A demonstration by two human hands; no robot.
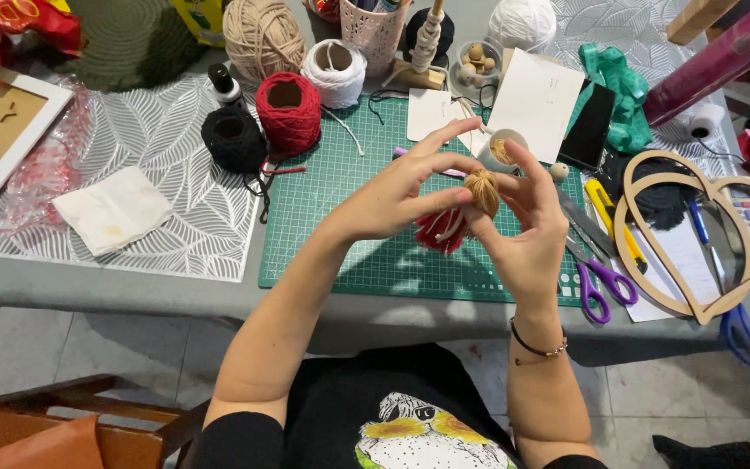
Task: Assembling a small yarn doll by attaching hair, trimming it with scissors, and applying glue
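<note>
A small yarn figure point(470, 208), with a tan wound head and a red tassel below, is held in the air between both hands above the near half of the green cutting mat point(340, 234). The left hand point(397, 195) is closed on it with thumb and lower fingers pinching at the head, while the upper 2 fingers are stretched out toward the far edge. The right hand point(527, 230) is wrapped around the figure from the other side, thumb and fingertips pressed against the tan head. A thin bracelet point(538, 347) is worn on the right wrist.

On the mat's far left corner, a red yarn ball point(289, 111) is seen touching a black yarn ball point(233, 139), with a white yarn ball point(334, 73) just behind them. A beige yarn ball point(263, 36) lies near the table's far edge. A folded white cloth point(113, 208) rests on the leaf-patterned placemat point(175, 174) toward the left edge. Just beside the right hand, purple-handled scissors point(601, 282) lie at the mat's near right corner, and a wooden heart frame point(696, 234) is placed near the table's right edge. White paper sheets point(536, 104) and a small cup point(503, 148) are set at the mat's far edge.
</note>
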